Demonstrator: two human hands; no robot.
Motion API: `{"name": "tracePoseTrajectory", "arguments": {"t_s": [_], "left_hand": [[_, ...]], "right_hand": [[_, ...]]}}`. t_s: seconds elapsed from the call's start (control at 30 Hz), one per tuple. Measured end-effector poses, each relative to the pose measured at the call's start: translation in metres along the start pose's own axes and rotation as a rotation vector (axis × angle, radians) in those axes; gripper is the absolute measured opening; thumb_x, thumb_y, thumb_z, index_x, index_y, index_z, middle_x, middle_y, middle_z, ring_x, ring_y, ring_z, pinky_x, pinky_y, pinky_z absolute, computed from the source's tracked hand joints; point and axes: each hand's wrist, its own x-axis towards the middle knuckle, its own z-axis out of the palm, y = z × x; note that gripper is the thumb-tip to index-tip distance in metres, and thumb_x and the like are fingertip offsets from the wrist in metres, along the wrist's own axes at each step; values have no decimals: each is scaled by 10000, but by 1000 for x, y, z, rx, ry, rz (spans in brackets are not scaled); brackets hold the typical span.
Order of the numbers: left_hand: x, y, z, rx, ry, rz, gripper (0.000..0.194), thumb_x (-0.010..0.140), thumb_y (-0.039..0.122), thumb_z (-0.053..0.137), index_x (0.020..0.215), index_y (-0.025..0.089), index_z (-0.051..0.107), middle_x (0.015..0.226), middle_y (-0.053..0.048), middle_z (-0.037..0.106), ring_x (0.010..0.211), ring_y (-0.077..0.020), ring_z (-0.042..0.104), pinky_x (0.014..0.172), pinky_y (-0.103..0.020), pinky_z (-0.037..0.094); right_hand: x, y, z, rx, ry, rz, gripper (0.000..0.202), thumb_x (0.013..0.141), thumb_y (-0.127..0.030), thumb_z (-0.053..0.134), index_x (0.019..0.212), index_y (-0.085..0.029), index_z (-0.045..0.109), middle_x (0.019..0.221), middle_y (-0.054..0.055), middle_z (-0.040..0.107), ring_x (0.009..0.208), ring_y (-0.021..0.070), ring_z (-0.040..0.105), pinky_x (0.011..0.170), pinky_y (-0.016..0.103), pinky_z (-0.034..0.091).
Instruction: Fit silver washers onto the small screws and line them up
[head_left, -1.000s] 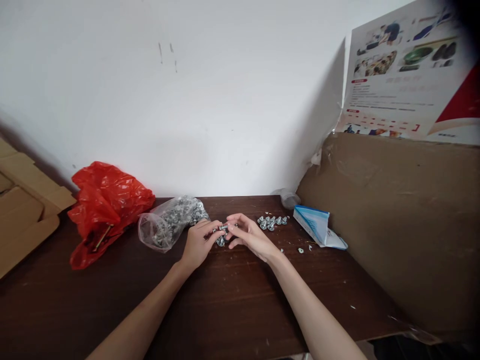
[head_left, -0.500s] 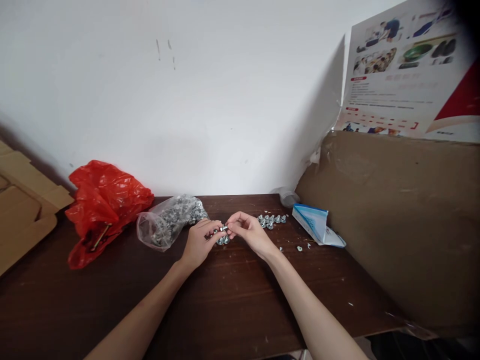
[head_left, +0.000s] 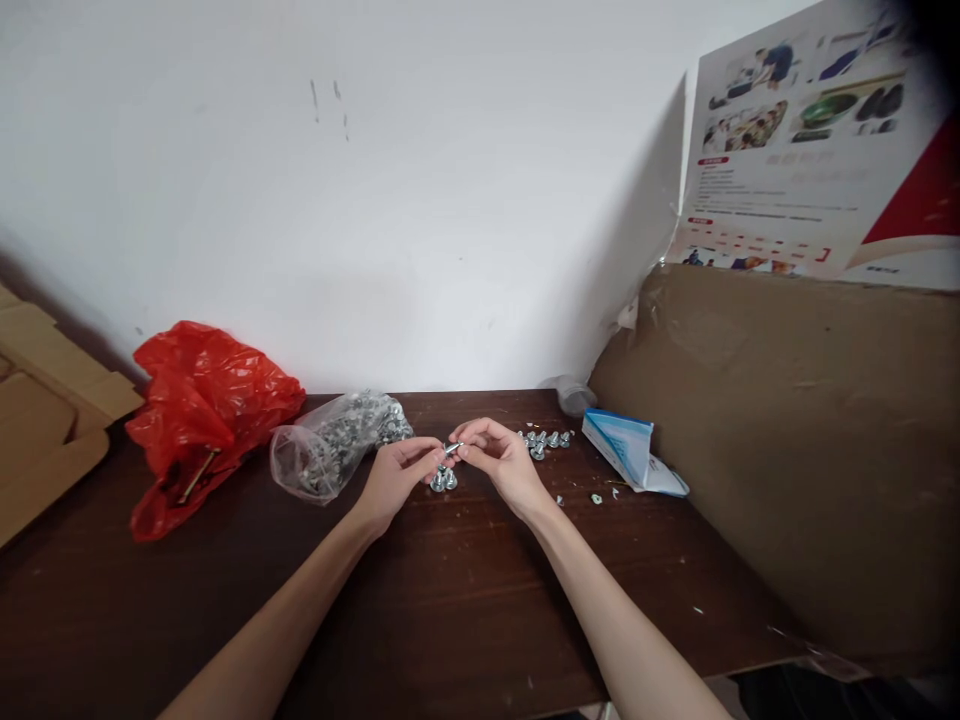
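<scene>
Between my two hands a small shiny metal bolt (head_left: 452,449) is held just above the table, lying sideways. My left hand (head_left: 397,475) pinches its left end between thumb and fingers. The fingertips of my right hand (head_left: 501,462) close on its right end; part of the bolt is hidden by them. Right below stand several bolts (head_left: 443,481) with wide round heads, on the table. Another group of such bolts (head_left: 541,443) stands beyond my right hand. Behind my left hand lies a clear plastic bag (head_left: 300,465) full of small metal parts.
A red plastic bag (head_left: 217,385) with a long metal piece lies at the left, beside cardboard (head_left: 52,420). A blue-and-white packet (head_left: 626,445) and small scraps (head_left: 596,498) are on the right of the dark table (head_left: 450,600). A large cardboard panel (head_left: 787,400) borders the right side.
The bolt between my fingers has tilted a little. My left fingers have straightened and shifted slightly, leaving the bolts below more exposed. The view has moved marginally.
</scene>
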Motion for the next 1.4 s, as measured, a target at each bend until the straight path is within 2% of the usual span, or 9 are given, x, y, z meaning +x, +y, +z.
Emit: {"name": "tracePoseTrajectory", "arguments": {"t_s": [0.17, 0.27, 0.43, 0.57, 0.73, 0.83, 0.93, 1.13, 1.4], "left_hand": [[0, 2, 1, 16, 4, -40, 247, 728, 319, 677, 880, 126, 695, 859, -63, 706, 734, -151, 607, 676, -240, 467], [-1, 0, 4, 71, -13, -6, 243, 723, 300, 671, 882, 117, 681, 854, -71, 702, 801, -185, 628, 744, -280, 483], [-2, -6, 7, 186, 22, 73, 189, 755, 287, 624, 830, 116, 651, 739, -52, 663, 712, -169, 614, 668, -274, 481], [-4, -8, 8, 250, 25, 136, 145, 779, 262, 584, 801, 128, 637, 723, -38, 648, 658, -138, 584, 617, -242, 453], [-8, -3, 7, 536, 77, 226, 84, 790, 188, 516, 769, 152, 589, 644, 13, 567, 568, -103, 484, 555, -222, 375], [-11, 1, 6, 704, 46, 324, 95, 816, 182, 483, 738, 165, 536, 691, 4, 538, 645, -123, 476, 601, -238, 369], [-12, 2, 4, 779, -5, 378, 137, 859, 219, 458, 735, 169, 491, 738, -9, 513, 724, -145, 473, 650, -258, 373], [-11, 0, 6, 698, -6, 354, 208, 903, 263, 416, 732, 172, 491, 724, -5, 490, 718, -142, 451, 652, -262, 358], [-9, 7, 11, 456, -10, 213, 318, 895, 338, 407, 635, 159, 449, 596, 25, 428, 578, -102, 381, 558, -234, 311]], "right_hand": [[-1, -3, 4, -47, -9, -8, 182, 661, -295, 770, 727, -199, 630, 846, 19, 629, 759, 148, 586, 708, 299, 497], [-2, -2, 7, -94, -25, 1, 187, 657, -309, 770, 715, -197, 632, 829, 17, 627, 746, 145, 568, 680, 283, 479], [-4, 3, 12, -179, 23, 27, 202, 689, -345, 745, 766, -201, 627, 658, -24, 558, 602, 114, 498, 581, 246, 420], [-4, 4, 13, -303, 88, 12, 261, 736, -435, 685, 744, -194, 587, 596, -34, 509, 534, 106, 438, 513, 234, 374], [-8, 5, 13, -579, 58, 52, 415, 848, -501, 523, 579, -187, 481, 523, -29, 469, 496, 102, 411, 473, 227, 323], [-10, 8, 15, -553, 31, 70, 405, 875, -501, 480, 610, -195, 462, 519, -32, 482, 478, 102, 415, 472, 229, 324], [-9, 10, 15, -501, 36, 40, 385, 866, -495, 501, 628, -197, 453, 512, -47, 437, 478, 97, 374, 479, 227, 312], [-7, 10, 16, -443, 65, -25, 318, 854, -472, 525, 703, -194, 496, 574, -47, 395, 524, 102, 340, 493, 226, 300], [-11, 2, 19, -565, 51, -138, 179, 911, -361, 453, 860, -205, 523, 748, 2, 533, 681, 144, 484, 634, 260, 399]]}}
